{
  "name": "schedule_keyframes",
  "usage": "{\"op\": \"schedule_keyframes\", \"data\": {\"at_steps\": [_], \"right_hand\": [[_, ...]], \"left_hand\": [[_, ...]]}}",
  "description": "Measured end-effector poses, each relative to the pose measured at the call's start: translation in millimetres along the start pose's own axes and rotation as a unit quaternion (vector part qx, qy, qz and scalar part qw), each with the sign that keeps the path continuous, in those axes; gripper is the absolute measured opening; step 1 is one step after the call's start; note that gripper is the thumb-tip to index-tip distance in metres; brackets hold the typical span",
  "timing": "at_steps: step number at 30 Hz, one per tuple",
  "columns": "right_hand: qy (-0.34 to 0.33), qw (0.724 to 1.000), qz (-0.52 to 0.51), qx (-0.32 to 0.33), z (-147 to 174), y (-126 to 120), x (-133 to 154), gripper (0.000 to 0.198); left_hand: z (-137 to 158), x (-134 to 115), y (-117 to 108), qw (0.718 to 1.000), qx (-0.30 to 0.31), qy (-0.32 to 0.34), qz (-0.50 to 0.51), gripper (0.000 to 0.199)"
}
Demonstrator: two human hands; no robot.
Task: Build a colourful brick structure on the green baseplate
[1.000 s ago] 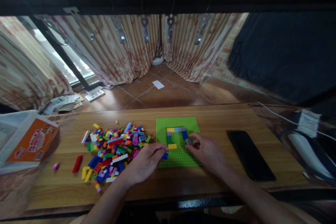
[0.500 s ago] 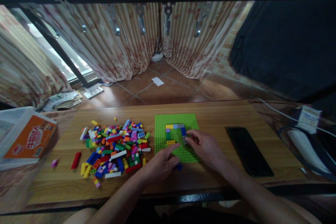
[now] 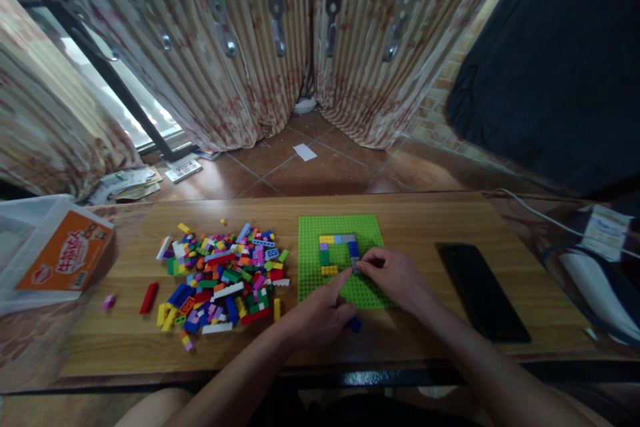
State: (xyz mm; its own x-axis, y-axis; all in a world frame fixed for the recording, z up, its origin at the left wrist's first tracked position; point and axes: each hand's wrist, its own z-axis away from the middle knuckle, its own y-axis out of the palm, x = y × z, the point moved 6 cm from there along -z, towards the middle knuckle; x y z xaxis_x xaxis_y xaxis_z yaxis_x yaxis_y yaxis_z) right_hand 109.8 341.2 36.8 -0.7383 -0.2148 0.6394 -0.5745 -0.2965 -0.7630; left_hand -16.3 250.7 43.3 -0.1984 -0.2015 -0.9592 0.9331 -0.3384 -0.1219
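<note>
On the green studded baseplate (image 3: 310, 290) stands a U-like outline of toy bricks, with yellow bricks (image 3: 329, 271), green, purple, light blue and grey ones, and a dark blue brick (image 3: 354, 249) on its right side. My right hand (image 3: 395, 277) pinches a small grey brick (image 3: 355, 265) at the near end of that side. My left hand (image 3: 320, 313) reaches over the plate's near edge, its index fingertip beside the grey brick. Its other fingers are curled, and a blue brick (image 3: 355, 325) shows at them, partly hidden.
A pile of loose mixed bricks (image 3: 227, 280) spreads left of the plate, with a red brick (image 3: 149, 298) and a pink brick (image 3: 109, 301) apart from it. A black phone (image 3: 483, 293) lies on the right. A clear box with an orange label (image 3: 65, 257) stands far left.
My left hand has shifted right, its index finger closer to the grey brick, and the blue brick has moved along with it. My right fingertips have drawn together at the grey brick.
</note>
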Motion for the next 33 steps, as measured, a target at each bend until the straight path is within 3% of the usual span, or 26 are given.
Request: {"op": "schedule_keyframes", "data": {"at_steps": [8,16,20,25,33], "right_hand": [[0.026,0.999,-0.008,0.021,-2.1,1.3,-3.0,0.020],[0.061,0.998,0.015,0.024,-7.0,1.6,-5.8,0.019],[0.077,0.996,0.033,0.031,-8.9,2.2,-7.7,0.018],[0.082,0.993,0.050,0.067,-14.6,2.2,-8.0,0.017],[0.090,0.979,0.048,0.176,-35.9,7.7,-6.6,0.016]], "left_hand": [[-1.9,4.3,5.3,0.998,0.053,0.021,-0.025,0.065],[-1.4,-3.6,5.0,0.996,0.023,0.063,-0.055,0.069],[-0.1,0.8,11.2,0.990,0.004,0.023,-0.141,0.074],[-0.1,2.3,18.9,0.955,0.008,-0.047,-0.294,0.079],[-4.9,1.8,16.3,0.968,0.022,-0.031,-0.250,0.085]]}}
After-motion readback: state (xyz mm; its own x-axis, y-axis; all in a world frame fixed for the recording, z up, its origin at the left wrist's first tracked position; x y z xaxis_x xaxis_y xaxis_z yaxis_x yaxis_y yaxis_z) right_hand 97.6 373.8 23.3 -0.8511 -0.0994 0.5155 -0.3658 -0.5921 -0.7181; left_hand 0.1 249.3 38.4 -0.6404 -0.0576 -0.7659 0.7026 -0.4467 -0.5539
